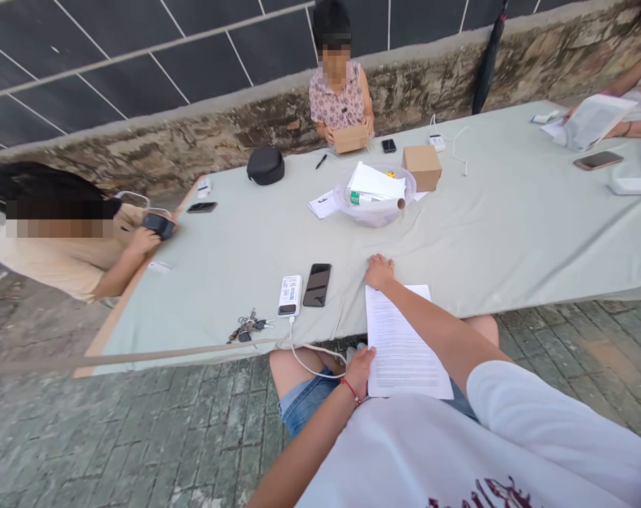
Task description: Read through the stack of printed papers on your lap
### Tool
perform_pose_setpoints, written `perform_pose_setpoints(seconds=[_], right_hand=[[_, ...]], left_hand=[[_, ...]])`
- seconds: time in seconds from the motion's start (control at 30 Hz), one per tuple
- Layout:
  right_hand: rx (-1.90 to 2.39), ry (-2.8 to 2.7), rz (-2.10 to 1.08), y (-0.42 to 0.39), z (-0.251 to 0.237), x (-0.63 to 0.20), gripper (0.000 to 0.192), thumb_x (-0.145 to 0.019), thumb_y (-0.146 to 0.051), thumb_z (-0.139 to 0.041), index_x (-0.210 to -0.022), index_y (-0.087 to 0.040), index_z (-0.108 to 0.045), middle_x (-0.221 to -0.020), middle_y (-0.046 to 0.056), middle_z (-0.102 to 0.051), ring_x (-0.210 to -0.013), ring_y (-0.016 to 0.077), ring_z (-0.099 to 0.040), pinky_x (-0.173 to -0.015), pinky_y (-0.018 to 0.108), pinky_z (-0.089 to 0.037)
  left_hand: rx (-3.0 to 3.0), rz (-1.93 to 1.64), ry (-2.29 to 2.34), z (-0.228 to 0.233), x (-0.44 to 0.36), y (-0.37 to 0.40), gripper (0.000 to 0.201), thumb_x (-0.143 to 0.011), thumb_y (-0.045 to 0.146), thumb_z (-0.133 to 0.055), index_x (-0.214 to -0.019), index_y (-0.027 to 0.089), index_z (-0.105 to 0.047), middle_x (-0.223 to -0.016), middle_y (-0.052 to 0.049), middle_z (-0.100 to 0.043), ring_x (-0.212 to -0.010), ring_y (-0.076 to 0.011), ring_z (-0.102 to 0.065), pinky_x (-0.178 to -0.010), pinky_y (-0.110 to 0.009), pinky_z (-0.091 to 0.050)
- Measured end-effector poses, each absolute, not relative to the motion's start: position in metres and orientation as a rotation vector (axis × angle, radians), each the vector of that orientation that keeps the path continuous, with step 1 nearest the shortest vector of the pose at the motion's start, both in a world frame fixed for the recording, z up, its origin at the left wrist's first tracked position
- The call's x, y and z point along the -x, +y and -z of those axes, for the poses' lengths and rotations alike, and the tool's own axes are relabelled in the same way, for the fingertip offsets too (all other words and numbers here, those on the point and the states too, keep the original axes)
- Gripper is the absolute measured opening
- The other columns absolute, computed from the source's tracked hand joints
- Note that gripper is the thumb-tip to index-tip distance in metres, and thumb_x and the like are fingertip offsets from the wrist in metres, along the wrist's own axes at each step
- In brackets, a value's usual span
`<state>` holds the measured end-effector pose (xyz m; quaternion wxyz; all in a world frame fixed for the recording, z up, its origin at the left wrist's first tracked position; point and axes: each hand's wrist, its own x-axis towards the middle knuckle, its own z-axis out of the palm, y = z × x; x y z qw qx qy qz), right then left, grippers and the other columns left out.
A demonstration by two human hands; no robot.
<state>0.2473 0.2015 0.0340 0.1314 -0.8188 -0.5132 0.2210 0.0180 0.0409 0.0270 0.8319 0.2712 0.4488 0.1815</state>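
A printed sheet of paper (405, 353) lies partly on the table's near edge and partly over my lap. My left hand (361, 370), with a red string at the wrist, grips the sheet's left edge, its fingers closed and partly hidden. At the sheet's upper left corner, my right hand (379, 271) rests on the cloth with fingers stretched out. Left of the paper are a black phone (316, 285) and a white power bank (290, 295) with a white cable. A bunch of keys (250, 327) lies near the front edge.
A plastic basin (373, 215) holding papers stands mid-table, beside a cardboard box (422, 168). A black round case (266, 166) sits farther back. Across the table, a person holds a small carton (350, 139). Other people sit at the left and far right. A strap crosses the lower left.
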Motion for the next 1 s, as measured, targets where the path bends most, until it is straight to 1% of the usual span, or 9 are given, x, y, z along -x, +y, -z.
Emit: perform_pose_setpoints(seconds=[0.1, 0.17, 0.33, 0.47, 0.53, 0.63, 0.73, 0.87, 1.0], right_hand=[[2.369, -1.46, -0.624, 0.214, -0.045, -0.268, 0.051, -0.1, -0.028, -0.04, -0.149, -0.015, -0.047, -0.163, 0.017, -0.039, -0.156, 0.0304, -0.022, -0.125, 0.065, -0.005], [2.344, -1.321, -0.585, 0.22, -0.055, -0.285, 0.053, -0.101, -0.039, -0.04, -0.148, -0.015, -0.047, -0.164, 0.018, -0.038, -0.154, 0.0332, -0.026, -0.125, 0.065, -0.008], [2.031, -0.829, -0.365, 0.195, -0.075, -0.322, 0.049, -0.099, -0.042, -0.039, -0.13, -0.01, -0.06, -0.143, 0.023, -0.058, -0.136, 0.0316, -0.051, -0.115, 0.048, -0.039], [1.771, -0.725, -0.381, 0.095, -0.068, -0.325, 0.037, -0.093, -0.049, -0.049, -0.108, -0.02, -0.066, -0.105, 0.01, -0.074, -0.09, 0.0236, -0.069, -0.092, 0.044, -0.055], [1.771, -0.673, -0.5, 0.026, -0.055, -0.313, 0.037, -0.089, -0.053, -0.055, -0.104, -0.022, -0.066, -0.085, 0.004, -0.072, -0.071, 0.0193, -0.065, -0.077, 0.038, -0.056], [1.824, -0.547, -0.768, -0.068, -0.033, -0.288, 0.044, -0.082, -0.063, -0.062, -0.098, -0.022, -0.067, -0.076, 0.003, -0.07, -0.059, 0.0171, -0.06, -0.059, 0.033, -0.053], [1.832, -0.407, -1.001, -0.123, -0.019, -0.265, 0.052, -0.08, -0.069, -0.065, -0.099, -0.022, -0.07, -0.084, 0.007, -0.074, -0.071, 0.0213, -0.068, -0.063, 0.035, -0.058], [1.675, -0.298, -1.181, -0.127, -0.019, -0.251, 0.046, -0.085, -0.067, -0.065, -0.107, -0.027, -0.069, -0.105, 0.006, -0.079, -0.096, 0.0273, -0.075, -0.081, 0.04, -0.063], [1.59, -0.26, -1.309, -0.1, -0.019, -0.253, 0.046, -0.076, -0.058, -0.079, -0.109, -0.026, -0.072, -0.109, 0.007, -0.08, -0.103, 0.0336, -0.076, -0.093, 0.047, -0.063]], left_hand=[[-0.625, -0.41, 0.974, -0.026, -0.015, 0.04, 0.061, -0.057, 0.055, -0.094, -0.092, 0.009, -0.076, -0.093, -0.019, -0.079, -0.102, -0.0376, -0.074, -0.095, -0.05, -0.056], [-0.64, -0.427, 1.001, -0.025, -0.012, 0.039, 0.061, -0.057, 0.057, -0.093, -0.09, 0.009, -0.076, -0.094, -0.019, -0.08, -0.102, -0.0376, -0.074, -0.095, -0.051, -0.056], [-0.589, -0.501, 1.031, -0.02, -0.006, 0.037, 0.061, -0.057, 0.055, -0.094, -0.095, 0.01, -0.076, -0.098, -0.018, -0.08, -0.102, -0.0365, -0.074, -0.097, -0.05, -0.056], [-0.542, -0.538, 1.03, -0.015, -0.001, 0.038, 0.064, -0.056, 0.054, -0.094, -0.099, 0.01, -0.076, -0.102, -0.019, -0.079, -0.106, -0.0371, -0.074, -0.098, -0.051, -0.056], [-0.53, -0.533, 1.039, -0.012, 0.0, 0.04, 0.065, -0.057, 0.055, -0.094, -0.099, 0.01, -0.075, -0.1, -0.019, -0.08, -0.104, -0.0369, -0.074, -0.098, -0.052, -0.056], [-0.535, -0.527, 1.048, -0.01, -0.003, 0.043, 0.064, -0.057, 0.054, -0.095, -0.1, 0.01, -0.075, -0.1, -0.018, -0.08, -0.098, -0.035, -0.076, -0.098, -0.051, -0.056], [-0.55, -0.537, 1.058, -0.009, -0.013, 0.044, 0.064, -0.053, 0.047, -0.098, -0.1, 0.01, -0.076, -0.101, -0.017, -0.08, -0.094, -0.0332, -0.076, -0.099, -0.052, -0.055], [-0.55, -0.516, 1.076, -0.012, -0.03, 0.042, 0.066, -0.046, 0.038, -0.102, -0.099, 0.011, -0.075, -0.107, -0.017, -0.08, -0.099, -0.034, -0.075, -0.106, -0.054, -0.052], [-0.487, -0.478, 1.017, -0.02, -0.033, 0.038, 0.063, -0.058, 0.045, -0.096, -0.107, 0.011, -0.075, -0.117, -0.02, -0.077, -0.114, -0.0364, -0.071, -0.111, -0.053, -0.049]])
